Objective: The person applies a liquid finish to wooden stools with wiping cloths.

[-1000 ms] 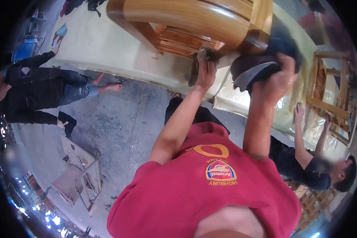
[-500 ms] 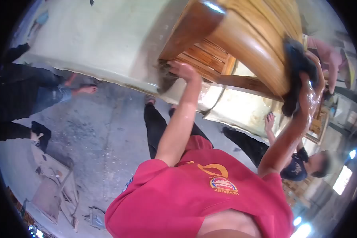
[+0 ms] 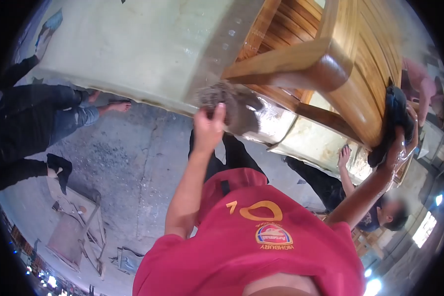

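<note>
My left hand (image 3: 209, 129) is closed on a wet grey-brown rag (image 3: 241, 111), thumb and fingers pinching its bunched end. The rag hangs just below the near corner of a glossy wooden chair (image 3: 325, 64). This chair has slatted panels and thick rounded members, and lies tipped on a pale wet worktop (image 3: 133, 49). On the right, my right hand (image 3: 410, 123) presses a black cloth (image 3: 393, 118) against the chair's outer side. That forearm shines with wetness, and the cloth and chair partly hide the fingers.
A person in dark clothes (image 3: 370, 212) works at the right with a hand on the worktop. Another in pink (image 3: 419, 81) is beyond the chair. At the left stand people in dark trousers and jeans (image 3: 59, 116). A frame (image 3: 79, 227) lies on the concrete floor.
My left hand has gone from spread fingers by the chair's edge to gripping the rag, lower and further left. The chair has turned and shifted right in view, my right hand with it.
</note>
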